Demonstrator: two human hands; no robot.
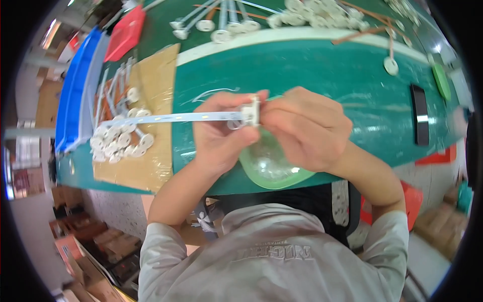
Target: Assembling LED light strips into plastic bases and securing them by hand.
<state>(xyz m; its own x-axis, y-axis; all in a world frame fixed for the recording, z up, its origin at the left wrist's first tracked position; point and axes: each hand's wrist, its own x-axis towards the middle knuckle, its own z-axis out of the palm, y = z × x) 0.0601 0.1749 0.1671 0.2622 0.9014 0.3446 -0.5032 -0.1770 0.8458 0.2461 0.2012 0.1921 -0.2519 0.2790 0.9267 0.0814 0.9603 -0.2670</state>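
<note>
My left hand [221, 136] grips the white round end cap [250, 113] of an LED strip [176, 118], thumb below and fingers behind. The pale strip stretches left from the cap, over a heap of similar pieces. Right against the cap's flat face, my right hand [312, 126] has its fingers pinched together; whatever they hold, if anything, is hidden. Below both hands sits a green bowl [274, 178] at the table's near edge, its contents shiny and too blurred to name.
Capped strips [118, 138] lie heaped on a cardboard sheet [156, 90] at left, beside a blue bin [78, 95] and a red tray [126, 32]. More white caps [317, 15] line the back. A black bar [419, 116] and a green dish [440, 80] lie at right.
</note>
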